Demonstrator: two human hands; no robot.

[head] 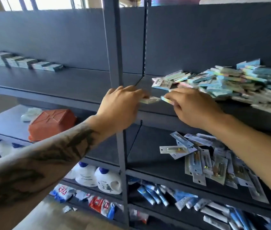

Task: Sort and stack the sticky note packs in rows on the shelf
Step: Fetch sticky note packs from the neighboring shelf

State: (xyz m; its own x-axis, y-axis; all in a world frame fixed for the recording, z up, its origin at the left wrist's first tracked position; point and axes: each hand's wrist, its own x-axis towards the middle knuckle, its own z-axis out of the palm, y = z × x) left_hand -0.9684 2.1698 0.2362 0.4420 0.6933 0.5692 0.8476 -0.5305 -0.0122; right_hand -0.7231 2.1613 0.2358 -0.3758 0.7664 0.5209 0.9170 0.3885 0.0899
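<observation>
Shelving of dark grey metal (pixel 81 83) fills the view, its upper board carrying both the work done and the work left. At three o'clock on that board a loose heap of pale blue and pastel sticky note packs (pixel 231 82) is spread in disorder; at nine o'clock, well apart from it, a neat row of stacked packs (pixel 21 61) is set against the back panel. Blister-carded items (pixel 214 160) are scattered on the board below, with white bottles (pixel 98 178) and tubes (pixel 156 195) lower still. Near the centre, the left hand (pixel 123 103) is closed round a small pack (pixel 149 99) at its edge, and the right hand (pixel 193 107) pinches a second pastel pack (pixel 166 99), just beside the heap. Such packs are judged light, fairly stiff and slick in their wrapping, best taken by the short edges.
</observation>
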